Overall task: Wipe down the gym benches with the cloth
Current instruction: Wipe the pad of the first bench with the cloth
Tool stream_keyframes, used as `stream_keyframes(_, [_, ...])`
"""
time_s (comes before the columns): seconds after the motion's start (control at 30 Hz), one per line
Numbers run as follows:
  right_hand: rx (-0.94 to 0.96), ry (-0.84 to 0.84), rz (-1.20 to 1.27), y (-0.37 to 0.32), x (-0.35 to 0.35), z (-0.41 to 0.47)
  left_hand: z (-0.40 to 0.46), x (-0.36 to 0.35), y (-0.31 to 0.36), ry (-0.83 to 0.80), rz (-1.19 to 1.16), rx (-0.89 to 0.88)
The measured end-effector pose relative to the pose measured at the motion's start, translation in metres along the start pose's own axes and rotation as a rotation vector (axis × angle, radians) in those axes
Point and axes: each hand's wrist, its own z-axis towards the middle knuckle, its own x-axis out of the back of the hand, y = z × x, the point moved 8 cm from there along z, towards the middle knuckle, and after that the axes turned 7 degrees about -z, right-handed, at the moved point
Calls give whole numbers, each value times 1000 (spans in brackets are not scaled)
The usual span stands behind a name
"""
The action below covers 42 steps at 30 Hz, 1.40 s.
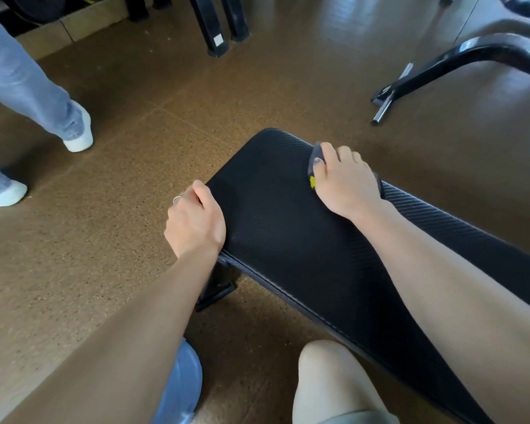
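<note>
Now R hand [346, 182] presses cloth [316, 154] flat near bench [288, 234] far edge, L hand [196, 223] grips near edge — cloth could slide off w/ a long stroke.

Def a gym imo: padded black bench [288, 228], speckled rubber floor [104, 240], black machine frame [459, 61] nearby, maybe weight plates [37, 7] top left, kinda dark tho.

Both forearms are bare, with no sleeves in view; the left hand [195, 223] wears a thin silver ring [177, 199] on one finger; the right hand [344, 182] wears nothing; one knee [328, 371] is bare above a pale hem.
</note>
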Motion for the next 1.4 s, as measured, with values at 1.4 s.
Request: stream_keyframes(1.4, [115,-51,-33,-127,-15,46,5,-3,-8,64,-168,13])
